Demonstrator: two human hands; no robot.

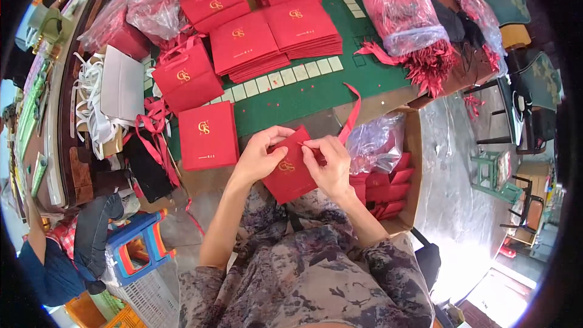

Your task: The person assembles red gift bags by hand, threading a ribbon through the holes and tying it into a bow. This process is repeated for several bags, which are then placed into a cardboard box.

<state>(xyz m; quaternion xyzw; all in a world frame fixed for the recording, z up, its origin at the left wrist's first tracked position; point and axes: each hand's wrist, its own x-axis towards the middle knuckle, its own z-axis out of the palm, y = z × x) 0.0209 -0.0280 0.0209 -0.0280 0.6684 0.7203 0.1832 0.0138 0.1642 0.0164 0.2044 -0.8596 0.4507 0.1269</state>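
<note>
A flat red paper bag [288, 177] with a gold logo is held tilted above my lap. My left hand [262, 157] is closed on its upper left edge, thumb on the front. At the bag's upper right edge, my right hand [329, 165] pinches a small red end that looks like ribbon. A red ribbon [352, 114] rises from behind that hand; its lower part is hidden. To the left of my hands lies a stack of flat red bags [208, 135] at the table edge.
Stacks of red bags [244, 44] stand on the green table mat [255, 109]. A plastic sack of red ribbons [401, 15] lies at the back right. A cardboard box [414, 176] with bags is at my right. Blue stools [136, 249] and another person [57, 261] are at left.
</note>
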